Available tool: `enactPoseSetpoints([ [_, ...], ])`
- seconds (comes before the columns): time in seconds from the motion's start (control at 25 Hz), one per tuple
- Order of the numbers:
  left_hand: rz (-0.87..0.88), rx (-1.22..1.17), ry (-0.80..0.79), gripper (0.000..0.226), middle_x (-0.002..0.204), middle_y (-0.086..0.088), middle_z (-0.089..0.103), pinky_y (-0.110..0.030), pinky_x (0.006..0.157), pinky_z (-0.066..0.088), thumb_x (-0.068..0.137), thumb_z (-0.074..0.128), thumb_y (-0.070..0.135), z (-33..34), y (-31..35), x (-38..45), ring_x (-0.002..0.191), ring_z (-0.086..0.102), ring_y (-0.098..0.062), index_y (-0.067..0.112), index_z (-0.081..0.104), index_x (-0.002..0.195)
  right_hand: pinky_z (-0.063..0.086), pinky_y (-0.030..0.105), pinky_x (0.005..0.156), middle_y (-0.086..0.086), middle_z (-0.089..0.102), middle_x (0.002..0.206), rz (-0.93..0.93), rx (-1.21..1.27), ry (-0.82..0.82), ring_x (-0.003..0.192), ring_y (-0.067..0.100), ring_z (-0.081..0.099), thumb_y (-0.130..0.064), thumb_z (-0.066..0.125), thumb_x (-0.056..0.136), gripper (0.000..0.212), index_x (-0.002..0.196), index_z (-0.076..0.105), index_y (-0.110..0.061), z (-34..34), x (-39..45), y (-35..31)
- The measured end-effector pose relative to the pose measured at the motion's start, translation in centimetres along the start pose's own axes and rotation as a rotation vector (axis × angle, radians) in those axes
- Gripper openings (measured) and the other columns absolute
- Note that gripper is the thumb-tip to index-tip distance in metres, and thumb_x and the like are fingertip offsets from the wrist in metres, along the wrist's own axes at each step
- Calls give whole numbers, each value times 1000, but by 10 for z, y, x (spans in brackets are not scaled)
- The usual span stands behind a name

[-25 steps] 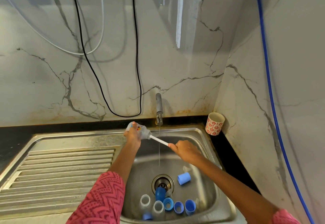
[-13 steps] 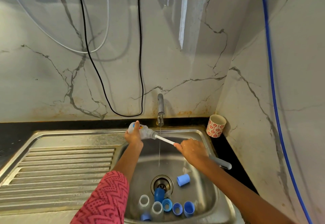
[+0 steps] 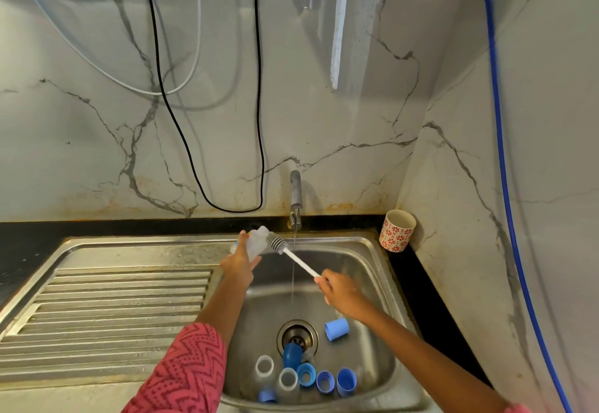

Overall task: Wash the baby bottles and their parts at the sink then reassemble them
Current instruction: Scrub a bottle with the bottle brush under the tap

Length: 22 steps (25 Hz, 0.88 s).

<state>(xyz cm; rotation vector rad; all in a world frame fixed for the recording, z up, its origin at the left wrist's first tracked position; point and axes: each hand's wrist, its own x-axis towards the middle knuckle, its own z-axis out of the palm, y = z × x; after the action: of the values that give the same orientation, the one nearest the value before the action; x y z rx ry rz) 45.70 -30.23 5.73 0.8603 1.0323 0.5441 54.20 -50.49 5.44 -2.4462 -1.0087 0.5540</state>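
The left hand [image 3: 239,265] gripped a clear baby bottle [image 3: 251,243], fingers curled round it, over the back left corner of the sink [image 3: 372,250]. The right hand [image 3: 340,292] held the white handle of a bottle brush [image 3: 291,255], fingers closed round it; the grey bristle head lay just outside the bottle's mouth. A thin stream ran from the tap [image 3: 295,198] between the hands. Blue caps [image 3: 337,329] and clear bottles [image 3: 264,369] lay near the drain [image 3: 296,336] and along the sink's front edge. A patterned cup [image 3: 397,230] stood at the worktop's back right corner.

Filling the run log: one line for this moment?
left hand holds bottle | right hand holds brush at its mouth | tap running
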Motion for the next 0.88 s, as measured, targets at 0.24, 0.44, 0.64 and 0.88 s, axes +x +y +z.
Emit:
enactPoseSetpoints([
  [0.24,-183,122,-248,66,118,-24,50,-46,78,57,82,71,18,2,-1,-7,85,64,-35,2,34,134,34,30,63,0,46,69,44,51,59,72,20,47,-34,30,103,33,84,47,-13,2,0,-23],
  [0.44,-149,250,-289,59,101,-18,53,-42,71,59,80,69,4,-9,3,-5,85,62,-30,-2,38,129,37,32,61,4,50,70,36,-11,74,71,22,49,-37,27,103,37,76,44,-19,12,2,-32],
  [0.64,4,479,-38,56,102,-16,56,-34,71,57,71,78,3,-14,-5,-1,84,59,-24,-4,48,118,37,31,66,13,63,93,16,-161,74,81,27,56,-39,24,103,47,107,60,-8,18,2,-46],
  [0.88,104,688,19,61,106,-13,57,-31,67,58,64,81,5,-9,5,0,92,60,-24,0,52,117,44,34,72,10,63,94,59,-166,114,86,27,59,-40,23,103,51,113,60,-6,9,8,-48],
])
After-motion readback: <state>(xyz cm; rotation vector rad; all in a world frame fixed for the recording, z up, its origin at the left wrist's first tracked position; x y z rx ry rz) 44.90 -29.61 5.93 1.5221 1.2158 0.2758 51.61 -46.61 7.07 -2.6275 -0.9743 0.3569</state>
